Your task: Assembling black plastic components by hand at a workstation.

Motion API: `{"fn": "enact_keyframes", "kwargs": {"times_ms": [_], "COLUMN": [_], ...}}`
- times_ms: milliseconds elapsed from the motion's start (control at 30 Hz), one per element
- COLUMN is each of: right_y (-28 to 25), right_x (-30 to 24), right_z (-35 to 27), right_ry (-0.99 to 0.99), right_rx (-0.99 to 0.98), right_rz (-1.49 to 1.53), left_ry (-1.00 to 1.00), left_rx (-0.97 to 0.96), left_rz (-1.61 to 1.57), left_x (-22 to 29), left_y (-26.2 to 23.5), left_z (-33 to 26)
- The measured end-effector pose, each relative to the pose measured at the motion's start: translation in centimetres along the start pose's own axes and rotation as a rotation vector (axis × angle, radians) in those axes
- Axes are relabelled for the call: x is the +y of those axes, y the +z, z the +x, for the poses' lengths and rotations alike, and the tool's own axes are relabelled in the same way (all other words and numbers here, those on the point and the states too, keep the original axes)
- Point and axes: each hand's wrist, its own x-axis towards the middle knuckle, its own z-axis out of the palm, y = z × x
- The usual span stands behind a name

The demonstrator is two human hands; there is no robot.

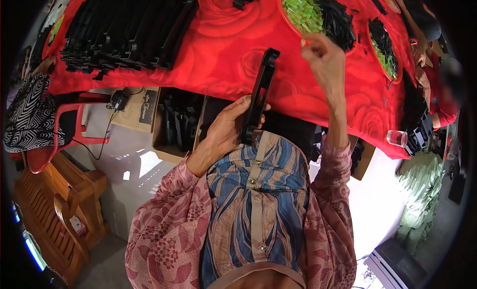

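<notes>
My left hand [231, 125] is closed round the lower part of a long black plastic strip-shaped part [263, 82] with a slot along it and a bent upper end. The part is tilted, its top over the red tablecloth. To the right, my right hand [323, 55] is raised with thumb and fingers pinched together. A tiny pale spot shows at its fingertips; whether it is a piece or a nail I cannot make out. Just beyond that hand lies a red-rimmed round tray [284, 16] with green translucent pieces [302, 10] and thin black pieces [335, 20].
Stacked black plastic parts [124, 30] cover the table's left. A second tray [396, 79] sits at the right, near a clear cup [396, 138]. Under the table are cardboard boxes [171, 153]. A red chair [74, 110] stands left; other people sit at both sides.
</notes>
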Motion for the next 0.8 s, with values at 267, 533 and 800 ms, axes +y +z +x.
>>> {"fn": "enact_keyframes", "kwargs": {"times_ms": [267,533,800], "right_y": [1.9,4.0,4.2], "right_x": [-0.6,-2.4,-2.5], "right_z": [-8.3,-10.4,-10.9], "right_ry": [0.313,0.203,0.082], "right_rx": [-0.239,-0.095,0.042], "right_rz": [0.924,0.863,0.657], "left_ry": [-0.083,0.022,0.069], "left_rx": [0.141,0.057,0.095], "left_rz": [0.030,0.075,0.124], "left_x": [-0.4,-0.9,-1.7], "left_y": [-0.3,-0.4,-0.4], "left_z": [0.3,0.7,0.9]}}
